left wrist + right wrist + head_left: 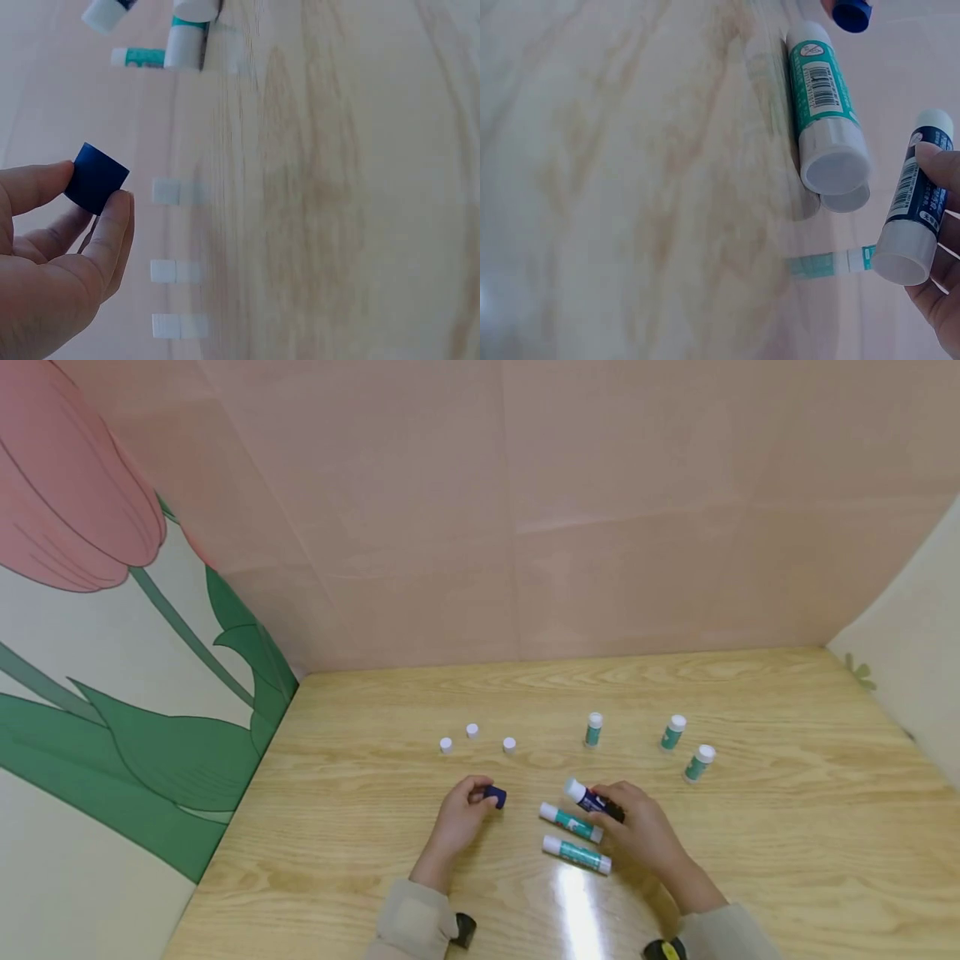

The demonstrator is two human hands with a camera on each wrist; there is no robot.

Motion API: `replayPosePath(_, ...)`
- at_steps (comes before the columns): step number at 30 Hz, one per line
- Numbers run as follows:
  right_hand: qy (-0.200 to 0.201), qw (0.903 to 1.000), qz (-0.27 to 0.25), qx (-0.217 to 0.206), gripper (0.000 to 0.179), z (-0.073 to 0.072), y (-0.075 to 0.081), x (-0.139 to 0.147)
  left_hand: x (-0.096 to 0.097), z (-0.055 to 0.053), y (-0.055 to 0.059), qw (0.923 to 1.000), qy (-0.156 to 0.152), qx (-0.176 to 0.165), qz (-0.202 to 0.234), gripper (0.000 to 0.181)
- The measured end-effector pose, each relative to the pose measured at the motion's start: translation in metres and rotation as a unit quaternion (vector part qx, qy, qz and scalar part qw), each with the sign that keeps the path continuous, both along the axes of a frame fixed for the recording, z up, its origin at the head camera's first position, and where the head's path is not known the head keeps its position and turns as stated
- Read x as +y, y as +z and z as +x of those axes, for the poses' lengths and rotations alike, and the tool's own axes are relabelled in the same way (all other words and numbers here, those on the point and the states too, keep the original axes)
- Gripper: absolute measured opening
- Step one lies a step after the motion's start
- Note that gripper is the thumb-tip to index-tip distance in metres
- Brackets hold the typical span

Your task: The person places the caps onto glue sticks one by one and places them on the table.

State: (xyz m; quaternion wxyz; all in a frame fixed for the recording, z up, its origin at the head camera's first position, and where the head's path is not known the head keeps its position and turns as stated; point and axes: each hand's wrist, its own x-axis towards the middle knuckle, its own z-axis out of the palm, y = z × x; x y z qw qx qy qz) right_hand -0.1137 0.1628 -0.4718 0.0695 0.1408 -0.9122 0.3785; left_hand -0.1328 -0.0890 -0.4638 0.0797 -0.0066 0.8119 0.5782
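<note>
My left hand (457,818) pinches a dark blue cap (97,178) between thumb and fingertips, held above the table. In my right hand (643,831) is a navy glue stick (921,184), tilted, its white end pointing up and toward the left hand. Cap and stick are apart. Two green glue sticks with white ends lie side by side on the table just left of the right hand: the farther green glue stick (572,822) and the nearer green glue stick (577,854).
Three small white caps (472,731) stand on the wooden table (337,827) beyond the left hand. Farther right, three green glue sticks stand upright: one left (593,730), one middle (672,732), one right (699,763). A pink covering (517,527) rises behind the table.
</note>
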Motion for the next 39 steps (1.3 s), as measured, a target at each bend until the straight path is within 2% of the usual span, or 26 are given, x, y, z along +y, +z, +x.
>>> replayPosePath(22, 0.016, 0.9997, 0.013, -0.017, 0.032, 0.0016, -0.0028, -0.005, 0.0046, 0.005, 0.0011, 1.0, -0.005, -0.004, 0.001, 0.027)
replayPosePath(27, 0.022, 0.9996, 0.011, -0.015, 0.033, 0.0014, -0.0028, -0.0053, 0.0056, 0.0059, 0.0031, 0.9999, -0.007, -0.006, 0.012, 0.028)
replayPosePath(28, 0.023, 0.9996, 0.011, -0.015, 0.033, 0.0014, -0.003, -0.0054, 0.0066, 0.0077, 0.0078, 0.9999, -0.007, -0.007, 0.013, 0.028)
replayPosePath(34, 0.031, 0.9994, 0.014, -0.007, 0.033, 0.0018, -0.004, -0.0067, 0.0083, 0.0063, 0.0035, 0.9999, -0.005, -0.01, 0.011, 0.027)
replayPosePath(35, 0.032, 0.9994, 0.014, -0.004, 0.033, 0.0019, -0.0041, -0.007, 0.0078, 0.0045, -0.0017, 0.9999, -0.006, -0.01, 0.01, 0.027)
replayPosePath(39, 0.038, 0.9992, 0.012, 0.001, 0.032, 0.0019, -0.0037, -0.0081, 0.0084, 0.0046, -0.0015, 0.9999, -0.006, -0.011, 0.005, 0.027)
